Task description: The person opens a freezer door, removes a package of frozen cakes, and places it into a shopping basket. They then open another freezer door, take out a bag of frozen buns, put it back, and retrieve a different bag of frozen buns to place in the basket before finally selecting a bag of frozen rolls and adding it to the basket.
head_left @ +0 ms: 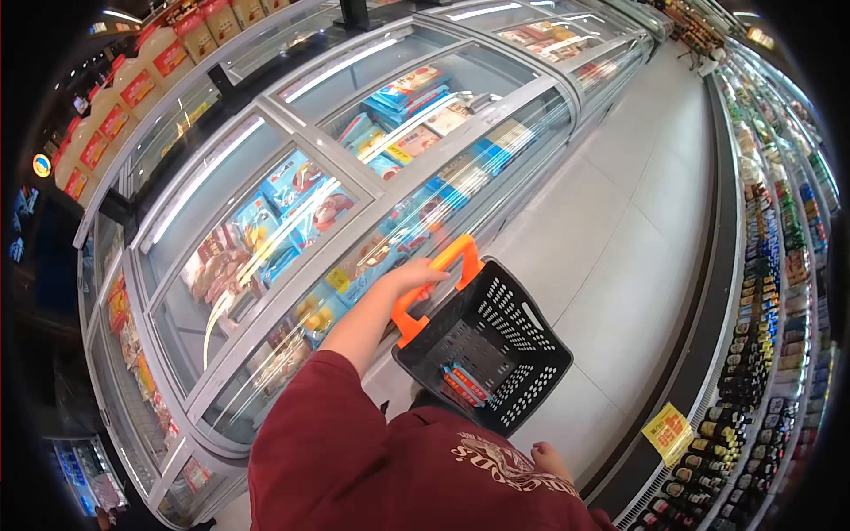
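My left hand [414, 278] is wrapped round the orange handle [454, 257] of a black shopping basket [542, 341]. The basket hangs tilted in front of me, with rows of holes in its walls. On its bottom lies a small red and blue packet [465, 384]; its print is too small to read. Low in the view, beside my maroon shirt [381, 451], my right hand [551, 459] shows only in part. No held object is visible there, and most of its fingers are hidden.
Glass-topped freezers [266, 221] with bagged frozen food run along my left. A refrigerated shelf of bottles [708, 460] lines the right, with a yellow price sign [668, 434] at its edge. Between them stretches a grey tiled aisle [611, 239]. Large jugs [133, 88] stand above the freezers.
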`<state>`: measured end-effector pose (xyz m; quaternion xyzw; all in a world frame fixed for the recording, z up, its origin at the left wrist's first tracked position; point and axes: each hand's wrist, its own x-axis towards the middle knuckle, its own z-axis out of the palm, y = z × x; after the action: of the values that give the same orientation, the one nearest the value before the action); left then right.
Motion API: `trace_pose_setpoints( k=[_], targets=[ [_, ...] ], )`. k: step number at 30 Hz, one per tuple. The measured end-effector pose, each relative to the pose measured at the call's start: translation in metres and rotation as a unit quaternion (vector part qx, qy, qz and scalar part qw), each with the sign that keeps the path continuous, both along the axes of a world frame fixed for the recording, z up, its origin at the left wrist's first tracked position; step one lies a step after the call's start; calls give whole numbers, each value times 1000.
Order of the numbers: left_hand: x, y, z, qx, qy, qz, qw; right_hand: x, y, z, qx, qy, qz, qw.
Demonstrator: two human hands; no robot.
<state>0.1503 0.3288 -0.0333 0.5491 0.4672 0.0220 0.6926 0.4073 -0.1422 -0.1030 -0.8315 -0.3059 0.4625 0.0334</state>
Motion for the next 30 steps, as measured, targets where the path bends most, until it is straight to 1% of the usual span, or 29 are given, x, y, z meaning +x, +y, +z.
trace_pose_setpoints(
  k=[2,3,5,6,9,12,13,14,15,16,17,18,19,20,22,23,25,27,29,30],
  targets=[
    [4,-16,2,-38,-38,56,997,3,-16,3,-103,25,37,994],
    [11,-19,5,-36,-37,73,996,4,-23,-3,-106,34,31,993],
    [32,-31,10,-37,-33,112,992,17,-50,-34,-119,50,22,991],
    [44,-35,18,-39,-59,127,989,25,-51,-42,-120,56,21,991],
    [94,-32,5,-40,-77,145,986,34,4,4,-76,0,27,997],
    [155,-26,-4,-18,-77,154,985,73,29,-25,54,8,-14,998],
    [173,-20,-6,-14,-91,143,985,83,46,-23,120,-1,-23,992],
    [194,-14,-8,10,-72,139,988,96,69,-25,185,-8,-31,982],
    [216,-12,-4,16,-53,150,987,105,100,-8,232,-32,-3,972],
    [236,-9,-9,13,-58,160,985,116,131,9,266,-26,6,964],
    [255,-6,-15,9,-64,170,983,134,156,8,294,24,-4,955],
    [272,0,-16,17,-67,172,983,149,184,18,324,45,12,945],
    [289,3,-16,23,-67,174,982,175,204,-5,370,26,61,927],
    [304,4,-16,27,-68,175,982,188,232,5,357,119,18,926],
    [338,4,-12,33,-41,197,979,207,282,34,328,237,-20,914],
    [356,7,-10,36,-30,207,977,213,303,41,345,226,-22,911],
    [386,13,-19,45,-41,186,981,222,338,45,379,206,-33,902],
    [420,19,-33,31,-56,179,982,232,371,40,350,282,-113,886],
    [442,27,-37,71,-47,120,989,247,403,34,315,365,-190,855],
    [447,29,-28,62,-36,68,995,256,412,30,291,411,-227,834]
  ],
)
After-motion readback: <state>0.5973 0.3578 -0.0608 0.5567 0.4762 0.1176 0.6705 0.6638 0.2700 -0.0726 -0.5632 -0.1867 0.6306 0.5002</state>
